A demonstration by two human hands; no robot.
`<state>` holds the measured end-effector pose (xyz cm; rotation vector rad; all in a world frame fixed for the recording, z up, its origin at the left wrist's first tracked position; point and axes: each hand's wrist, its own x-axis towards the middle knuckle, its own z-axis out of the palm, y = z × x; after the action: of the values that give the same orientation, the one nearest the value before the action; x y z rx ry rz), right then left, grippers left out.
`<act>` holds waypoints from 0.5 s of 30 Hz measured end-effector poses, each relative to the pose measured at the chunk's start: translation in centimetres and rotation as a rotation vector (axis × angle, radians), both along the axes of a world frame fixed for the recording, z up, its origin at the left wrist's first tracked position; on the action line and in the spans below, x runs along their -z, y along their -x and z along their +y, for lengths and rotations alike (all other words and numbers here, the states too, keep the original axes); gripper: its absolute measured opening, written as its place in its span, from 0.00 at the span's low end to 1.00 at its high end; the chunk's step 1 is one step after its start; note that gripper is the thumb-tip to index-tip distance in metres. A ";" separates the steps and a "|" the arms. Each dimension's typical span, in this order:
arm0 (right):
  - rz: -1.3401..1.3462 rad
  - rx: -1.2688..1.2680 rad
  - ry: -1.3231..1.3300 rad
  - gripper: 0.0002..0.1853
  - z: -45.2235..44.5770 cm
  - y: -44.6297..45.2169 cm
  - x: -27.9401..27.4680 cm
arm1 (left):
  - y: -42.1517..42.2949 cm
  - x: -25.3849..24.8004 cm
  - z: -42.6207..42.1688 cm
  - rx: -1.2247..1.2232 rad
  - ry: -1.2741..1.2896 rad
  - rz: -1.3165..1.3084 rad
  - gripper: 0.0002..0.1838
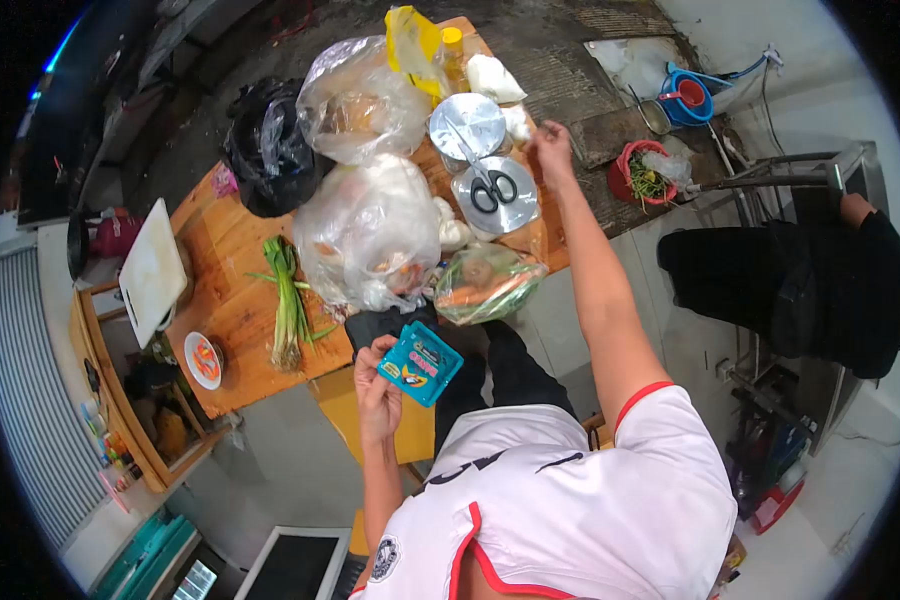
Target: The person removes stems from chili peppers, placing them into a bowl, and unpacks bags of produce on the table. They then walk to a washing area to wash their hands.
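Observation:
My left hand (375,388) grips a teal printed packet (422,364) by its left edge, in front of the table's near side. My right hand (552,155) is stretched out at the table's far right edge, beside a white bundle (518,124). Its fingers look bent, but they are too small and blurred to show whether they hold anything. Left of my right arm, black-handled scissors (491,190) lie across two round silver lids (467,126). Near the packet sits a clear bag of carrots and greens (490,285).
Clear plastic bags (368,230), a black bag (270,150) and green onions (287,310) cover much of the wooden table (240,350). A small white bowl (203,361) and a cutting board (150,270) are at left. A red bucket (642,175) and a person in black (790,285) are right.

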<state>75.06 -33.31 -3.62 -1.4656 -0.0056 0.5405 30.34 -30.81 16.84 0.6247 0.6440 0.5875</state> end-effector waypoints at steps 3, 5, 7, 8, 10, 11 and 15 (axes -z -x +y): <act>-0.425 -0.119 0.324 0.29 0.1 -1.5 4.9 | -0.5 0.3 0.5 0.026 0.014 0.011 0.08; -0.505 -0.150 0.504 0.33 -0.4 -0.6 0.2 | -0.8 0.2 0.5 0.040 0.018 0.013 0.08; -0.587 -0.140 0.630 0.36 -1.9 0.3 -3.4 | -1.6 0.2 0.7 0.089 0.013 0.008 0.08; -0.630 -0.113 0.661 0.36 -2.9 0.3 -4.2 | -2.2 0.1 1.0 0.113 0.009 0.006 0.08; -0.623 -0.065 0.647 0.36 -5.3 1.2 -6.8 | -3.9 0.0 1.3 0.170 -0.059 0.040 0.07; -0.508 -0.087 0.547 0.33 -7.0 2.4 -8.3 | -5.0 0.0 1.2 0.200 -0.093 0.057 0.07; -0.096 -0.167 0.133 0.21 -13.3 10.0 -12.7 | -10.3 0.4 0.4 0.376 -0.195 0.068 0.06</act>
<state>65.06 -46.64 9.05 -1.6289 -0.1722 0.6146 40.65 -30.36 16.42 0.9272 0.5182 0.2789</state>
